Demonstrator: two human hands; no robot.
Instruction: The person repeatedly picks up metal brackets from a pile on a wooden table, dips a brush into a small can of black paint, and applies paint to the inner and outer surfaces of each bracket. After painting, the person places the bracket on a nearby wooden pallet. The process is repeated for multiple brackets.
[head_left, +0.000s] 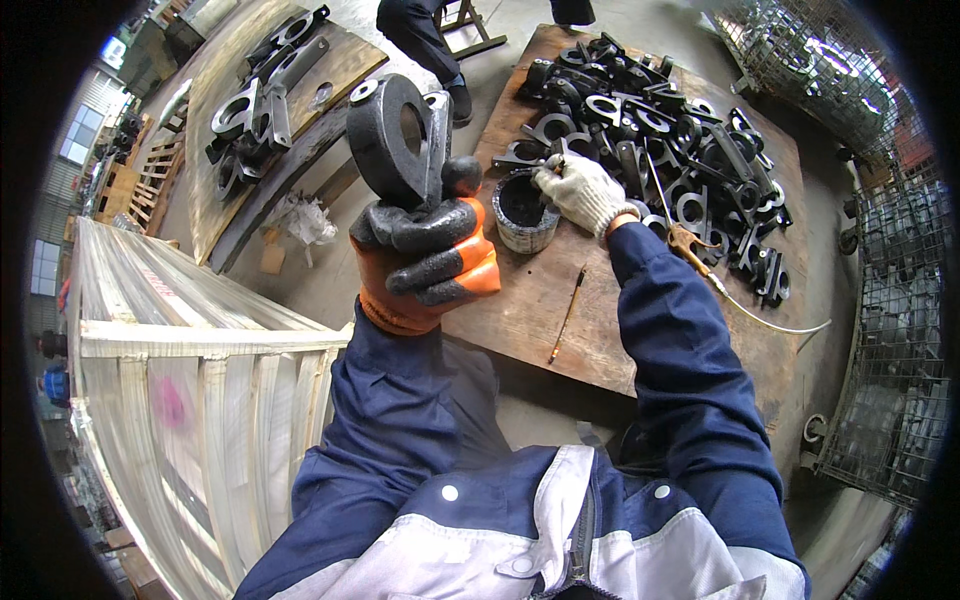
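In an orange glove with black-coated fingers, my left hand grips a black metal ring bracket and holds it up, its ring on top. My right hand, in a white knit glove, is at the right rim of a round pot with a dark inside and dark-stained walls. Its fingers are closed; what they hold, if anything, is hidden. Right behind that hand a heap of black ring brackets covers much of the wooden board. A thin brush-like stick lies in front of the pot.
An air blow gun with a pale hose lies right of my right forearm. More brackets rest on another wooden table at the far left. A slatted wooden crate stands at my left, wire-mesh cages at the right. Another person's leg shows beyond.
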